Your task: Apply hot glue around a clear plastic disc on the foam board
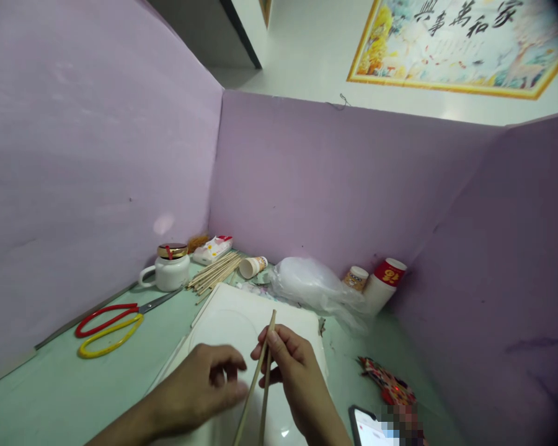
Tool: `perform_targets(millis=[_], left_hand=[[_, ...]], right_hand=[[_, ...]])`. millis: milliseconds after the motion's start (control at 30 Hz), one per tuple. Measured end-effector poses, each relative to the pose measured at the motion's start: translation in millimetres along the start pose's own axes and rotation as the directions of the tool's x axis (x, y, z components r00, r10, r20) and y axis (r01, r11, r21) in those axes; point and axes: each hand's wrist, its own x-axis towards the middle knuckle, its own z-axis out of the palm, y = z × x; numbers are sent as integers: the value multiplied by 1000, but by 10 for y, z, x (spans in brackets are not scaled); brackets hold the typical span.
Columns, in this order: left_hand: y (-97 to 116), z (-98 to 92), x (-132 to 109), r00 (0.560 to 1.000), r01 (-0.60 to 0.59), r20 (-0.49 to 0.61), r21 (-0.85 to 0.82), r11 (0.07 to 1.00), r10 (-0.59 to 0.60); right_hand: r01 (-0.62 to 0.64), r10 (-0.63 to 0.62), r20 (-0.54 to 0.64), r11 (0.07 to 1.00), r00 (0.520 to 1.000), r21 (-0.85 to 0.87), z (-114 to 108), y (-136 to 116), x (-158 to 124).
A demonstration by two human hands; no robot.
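Observation:
My right hand (294, 371) is closed around two thin wooden sticks (261, 384) that point up and away over a white board (223, 325). My left hand (204, 384) is just left of the sticks with its fingers curled in a pinch near them; motion blur hides whether it touches them. Both hands hover above the white board at the near edge of the green table (74, 384).
Scissors with red and yellow handles (114, 325) lie at left. A white lidded mug (168, 267), a pile of sticks (214, 272), a tipped paper cup (252, 267), a plastic bag (314, 286), stacked cups (381, 282), a phone (374, 428) and purple partition walls (330, 186) surround the board.

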Motion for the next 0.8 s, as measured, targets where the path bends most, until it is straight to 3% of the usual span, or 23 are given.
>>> perform_targets(millis=[133, 267, 467, 600, 800], left_hand=[[8, -96, 74, 996, 7, -82, -299, 954, -33], [-10, -78, 81, 995, -72, -95, -344, 936, 41], [-56, -45, 78, 994, -32, -107, -537, 843, -30], [-88, -55, 100, 996, 13, -57, -618, 786, -61], [-60, -51, 86, 994, 37, -55, -628, 777, -92]], right_hand=[[-61, 57, 129, 998, 990, 33, 178, 138, -31], [-82, 71, 227, 996, 971, 36, 291, 259, -33], [-111, 106, 299, 994, 948, -1, 273, 258, -44], [-103, 105, 309, 994, 945, -25, 263, 252, -58], [-73, 99, 233, 991, 967, -114, 287, 266, -55]])
